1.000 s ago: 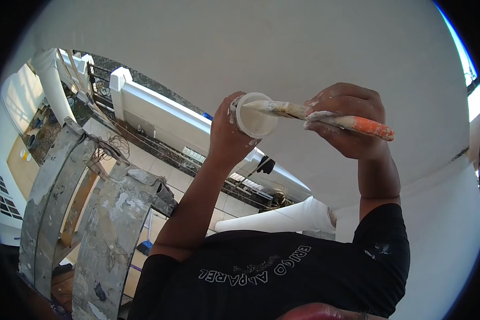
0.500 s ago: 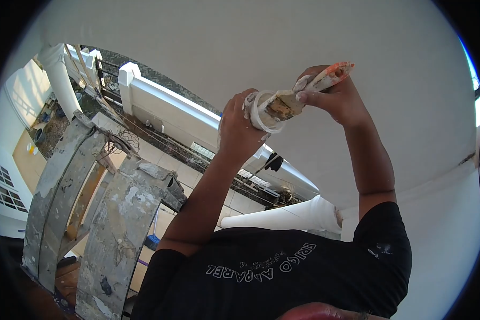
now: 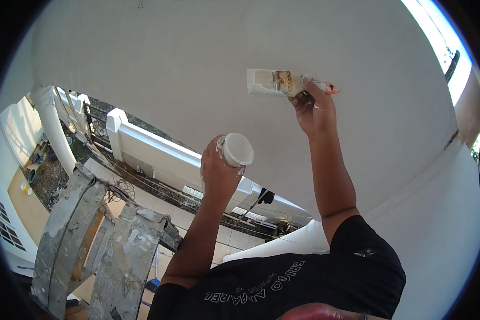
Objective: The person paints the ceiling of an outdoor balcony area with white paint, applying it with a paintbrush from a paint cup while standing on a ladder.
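In my right hand is a paintbrush, gripped by its handle, which ends in an orange tip. Its wide white bristles point left and overlap the pale ceiling in this view. Old paint crusts the brush's metal band. Lower and to the left, my left hand is wrapped round a small plastic cup with whitish paint inside. White smears show on the fingers of both hands.
Paint-spattered scaffold planks stand at lower left. A white-capped boundary wall runs diagonally below the ceiling. White columns rise at the left, and a blue broom head shows on the floor below.
The brush has come out of the cup and moved up and left, its bristles now spread against the ceiling. My left hand has lowered with the cup.
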### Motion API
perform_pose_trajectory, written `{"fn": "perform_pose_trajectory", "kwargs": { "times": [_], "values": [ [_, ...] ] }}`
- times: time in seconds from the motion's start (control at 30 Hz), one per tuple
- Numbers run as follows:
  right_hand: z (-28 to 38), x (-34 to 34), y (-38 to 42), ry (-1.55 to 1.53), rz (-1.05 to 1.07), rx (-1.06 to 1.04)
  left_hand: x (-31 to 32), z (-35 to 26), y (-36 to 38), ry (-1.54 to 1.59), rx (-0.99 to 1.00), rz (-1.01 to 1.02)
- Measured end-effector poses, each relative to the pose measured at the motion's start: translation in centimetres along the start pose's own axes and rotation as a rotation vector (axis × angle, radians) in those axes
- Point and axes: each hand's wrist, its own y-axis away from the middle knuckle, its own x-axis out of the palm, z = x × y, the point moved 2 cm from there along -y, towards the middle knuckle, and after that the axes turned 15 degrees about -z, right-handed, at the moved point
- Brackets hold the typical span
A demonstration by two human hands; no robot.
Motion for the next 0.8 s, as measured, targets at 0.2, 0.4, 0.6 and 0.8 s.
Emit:
{"fn": "perform_pose_trajectory", "kwargs": {
  "times": [0.2, 0.4, 0.6, 0.8],
  "values": [
    [2.0, 7.7, 0.0, 1.019, 0.197, -1.537, -0.3, -0.4, -0.5, -0.105, 0.004, -0.005],
    [-10.0, 6.6, 0.7, 1.505, 0.837, -1.856, -0.5, -1.0, -1.0, -0.183, -0.045, 0.145],
    [-2.5, 9.1, 1.7, 1.410, 0.592, -1.630, -0.2, -0.8, -0.6, -0.123, -0.010, 0.264],
    [-3.6, 8.5, -1.2, 1.532, 0.664, -1.746, -0.7, -1.7, -0.6, 0.025, -0.083, 0.372]
  ]
}}
